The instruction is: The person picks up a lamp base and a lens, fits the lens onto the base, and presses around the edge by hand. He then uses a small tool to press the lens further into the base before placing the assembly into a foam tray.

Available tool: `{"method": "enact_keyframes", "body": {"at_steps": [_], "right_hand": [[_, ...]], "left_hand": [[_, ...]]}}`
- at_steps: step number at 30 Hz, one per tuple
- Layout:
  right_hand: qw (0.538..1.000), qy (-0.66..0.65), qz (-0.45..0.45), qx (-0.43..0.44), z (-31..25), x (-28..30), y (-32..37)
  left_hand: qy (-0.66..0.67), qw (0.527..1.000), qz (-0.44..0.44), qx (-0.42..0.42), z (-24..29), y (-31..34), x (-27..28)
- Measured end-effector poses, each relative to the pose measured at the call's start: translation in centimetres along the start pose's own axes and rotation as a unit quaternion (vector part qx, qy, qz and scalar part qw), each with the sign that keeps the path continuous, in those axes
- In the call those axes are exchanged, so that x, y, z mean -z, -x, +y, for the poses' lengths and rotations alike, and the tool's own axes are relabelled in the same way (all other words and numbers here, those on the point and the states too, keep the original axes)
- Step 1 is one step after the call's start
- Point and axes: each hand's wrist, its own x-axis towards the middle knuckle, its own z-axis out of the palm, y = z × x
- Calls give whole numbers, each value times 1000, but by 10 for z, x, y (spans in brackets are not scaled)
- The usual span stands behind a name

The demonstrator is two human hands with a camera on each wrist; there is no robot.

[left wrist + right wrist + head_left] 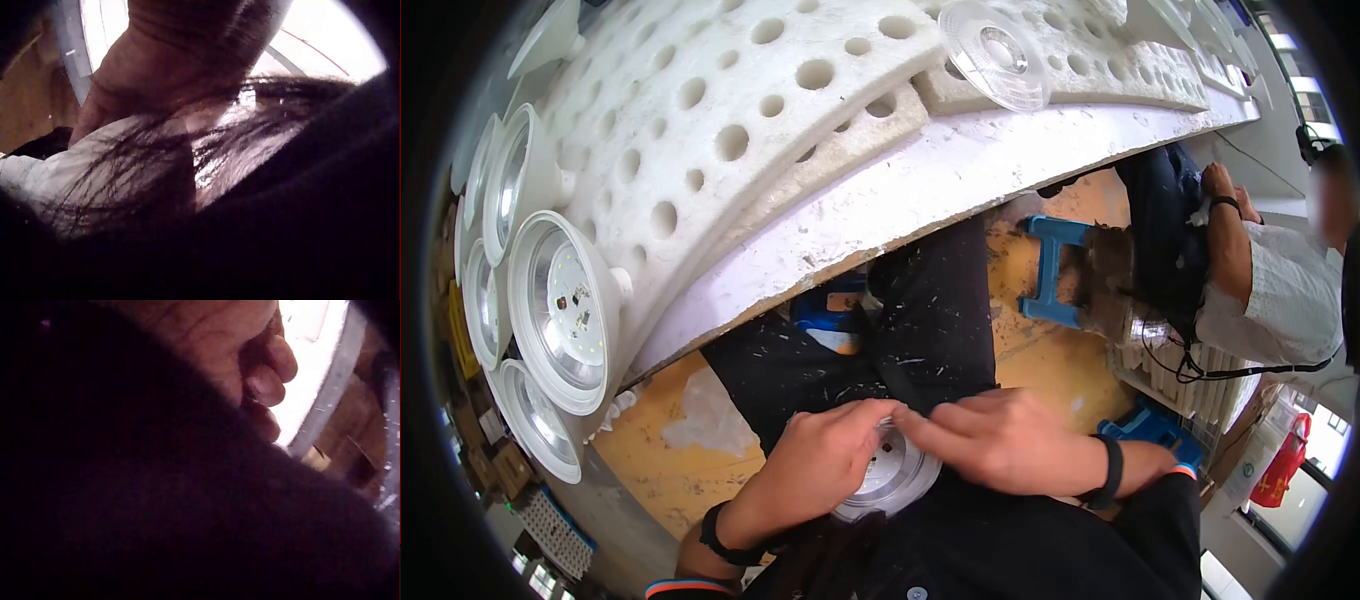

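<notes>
Low over the lap in the head view is a round LED lamp [887, 478], with a shiny reflector and dark spots on its inner board. My left hand [820, 455] grips the lamp's left side, its fingers bent over the upper rim. From the right, my right hand [1005, 440] pinches the same rim, fingers curled. Both hands meet at the top of the rim and hide that part. Hair and dark cloth cover much of the left wrist view around the left hand [169, 62]. Curled fingertips of the right hand [219, 344] show in the right wrist view.
White foam boards [730, 100] with round holes lie on the table [970, 150] ahead. Several lamps [565, 310] stand along the left edge. A clear round cover [995, 55] lies on the foam. Another person [1270, 290] sits to the right, near a blue stool [1050, 270].
</notes>
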Motion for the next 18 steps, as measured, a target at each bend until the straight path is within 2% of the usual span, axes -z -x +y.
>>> {"method": "enact_keyframes", "body": {"at_steps": [4,10,12,15,18], "right_hand": [[1000,14,-4,13,3,1,-13],[996,47,-66,-28,4,18,-3],[999,10,-44,30,2,12,-18],[996,29,-55,57,4,5,-31],[998,-3,-48,39,8,13,-24]], "left_hand": [[3,1000,-18,-2,-6,-4,1],[9,1000,-8,-17,-9,-2,1],[-2,1000,-9,-14,-10,-3,-1],[-10,1000,-12,-6,-11,-2,2],[9,1000,-10,-5,-10,-1,4]]}}
